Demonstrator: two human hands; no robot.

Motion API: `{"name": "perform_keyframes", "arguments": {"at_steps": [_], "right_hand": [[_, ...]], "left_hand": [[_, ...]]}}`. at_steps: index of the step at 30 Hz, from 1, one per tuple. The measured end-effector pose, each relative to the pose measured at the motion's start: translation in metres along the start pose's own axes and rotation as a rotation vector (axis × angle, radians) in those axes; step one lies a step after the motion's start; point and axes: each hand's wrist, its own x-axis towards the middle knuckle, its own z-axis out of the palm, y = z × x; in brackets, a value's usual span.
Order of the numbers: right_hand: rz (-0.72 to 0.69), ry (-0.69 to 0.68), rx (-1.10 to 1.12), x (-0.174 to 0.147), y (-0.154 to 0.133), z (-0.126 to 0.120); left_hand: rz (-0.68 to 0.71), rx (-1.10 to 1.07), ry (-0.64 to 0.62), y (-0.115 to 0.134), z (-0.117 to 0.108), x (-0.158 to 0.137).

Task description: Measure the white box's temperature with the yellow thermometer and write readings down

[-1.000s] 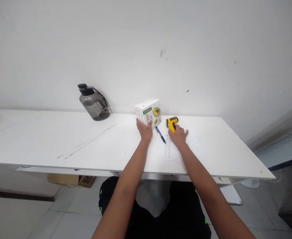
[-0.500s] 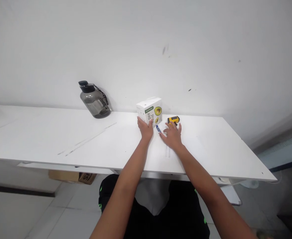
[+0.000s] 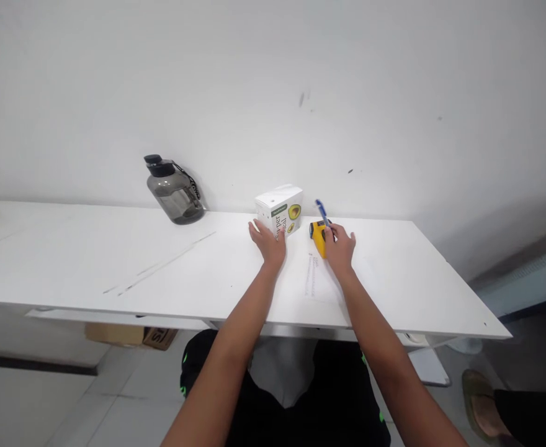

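A white box (image 3: pixel 268 214) with green lettering and avocado pictures stands upright by the wall. My left hand (image 3: pixel 270 246) is at its lower front corner, fingers spread and thumb in front of the printed face; the grip looks loose. Between the fingers of my right hand (image 3: pixel 341 248) is a blue pen (image 3: pixel 322 210), its end pointing up and to the left. Directly beside and partly behind that hand lies a yellow-and-black device (image 3: pixel 318 237); whether the hand touches it I cannot tell. Under the right wrist is a white sheet with faint print (image 3: pixel 311 276).
A dark translucent bottle (image 3: pixel 175 195) with a strap stands left on the white table (image 3: pixel 68 254), near the wall (image 3: pixel 236 93). A cardboard box (image 3: pixel 115 333) is below the table. At lower right, another person's foot (image 3: pixel 482 406) in a sandal shows on the floor.
My right hand has picked up the blue pen from beside the box and moved right. The yellow-and-black device has turned. My left fingers have spread away from the box's side.
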Motion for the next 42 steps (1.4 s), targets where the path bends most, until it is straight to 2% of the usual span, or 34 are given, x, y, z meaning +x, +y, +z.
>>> {"name": "perform_keyframes", "arguments": {"at_steps": [2,3,5,6,8,10,12,14,17,21,23,25,28,30,33,37,42], "right_hand": [[0.176,-0.076,0.340,0.002,-0.007,-0.002],[0.244,-0.124,0.477,0.003,-0.011,-0.002],[0.284,-0.171,0.623,0.002,-0.019,-0.002],[0.250,-0.163,0.635,0.001,-0.021,-0.003],[0.092,-0.107,0.583,-0.001,-0.021,-0.009],[-0.145,-0.051,0.462,-0.004,-0.013,-0.017],[-0.357,-0.028,0.294,-0.008,0.001,-0.026],[-0.427,-0.095,0.176,-0.014,0.016,-0.030],[-0.309,-0.170,0.144,-0.026,0.029,-0.026],[-0.075,-0.521,0.347,-0.034,0.031,-0.017],[-0.018,-0.631,0.452,-0.033,0.032,-0.016],[0.005,-0.611,0.437,-0.029,0.035,-0.018],[0.066,-0.546,0.282,-0.025,0.041,-0.023],[0.082,-0.586,0.197,-0.024,0.041,-0.025],[0.074,-0.629,0.111,-0.024,0.037,-0.025],[0.053,-0.591,-0.021,-0.024,0.030,-0.026],[-0.005,-0.598,-0.021,-0.026,0.032,-0.027]], "left_hand": [[0.132,0.026,0.062,0.007,-0.004,-0.007],[0.216,0.020,0.038,0.011,-0.006,-0.011],[0.383,0.022,-0.167,0.020,-0.010,-0.020],[0.447,0.046,-0.305,0.024,-0.011,-0.024],[0.560,0.121,-0.574,0.028,-0.012,-0.030],[0.638,0.204,-0.719,0.029,-0.010,-0.034],[0.657,0.260,-0.737,0.027,-0.006,-0.036],[0.642,0.289,-0.732,0.025,-0.003,-0.035],[0.652,0.317,-0.766,0.022,-0.001,-0.034],[0.658,0.322,-0.784,0.022,-0.002,-0.031],[0.644,0.319,-0.788,0.022,-0.002,-0.031],[0.620,0.306,-0.780,0.022,-0.002,-0.031],[0.573,0.272,-0.776,0.021,0.000,-0.030],[0.546,0.259,-0.787,0.021,0.000,-0.030],[0.516,0.254,-0.810,0.021,0.000,-0.029],[0.504,0.250,-0.829,0.023,-0.002,-0.028],[0.502,0.256,-0.833,0.024,-0.003,-0.029]]}}
